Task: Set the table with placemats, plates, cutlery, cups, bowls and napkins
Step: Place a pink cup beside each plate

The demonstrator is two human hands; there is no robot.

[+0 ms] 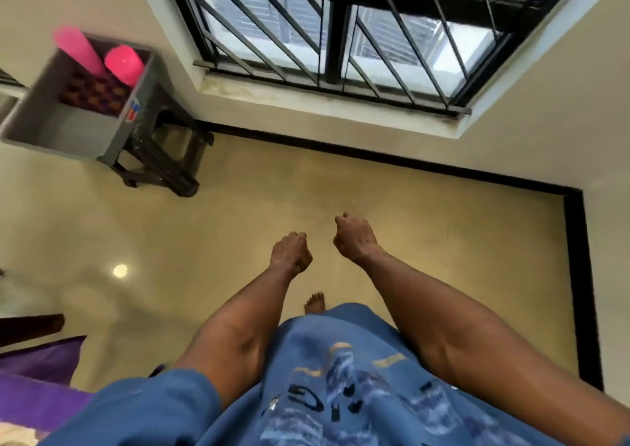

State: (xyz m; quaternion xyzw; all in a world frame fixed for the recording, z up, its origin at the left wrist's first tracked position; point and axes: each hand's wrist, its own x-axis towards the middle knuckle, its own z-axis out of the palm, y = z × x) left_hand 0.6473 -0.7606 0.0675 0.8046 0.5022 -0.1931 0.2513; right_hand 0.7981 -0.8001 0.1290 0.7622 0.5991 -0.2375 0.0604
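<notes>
Both my arms reach forward over a bare beige floor. My left hand (290,253) has its fingers curled into a fist and holds nothing. My right hand (354,237) is curled the same way and is also empty, a short gap from the left one. At the upper left a grey bin (68,128) stands on a dark stool (163,162). Inside it are two pink rolled mats (102,55) and a folded chequered cloth (95,96). No plates, cutlery, cups or bowls are in view.
A barred window (341,33) fills the wall ahead, with a black skirting line along the floor (375,159). A purple cloth (37,387) and a dark wooden edge (30,326) lie at the lower left. My bare foot (315,302) shows below my hands.
</notes>
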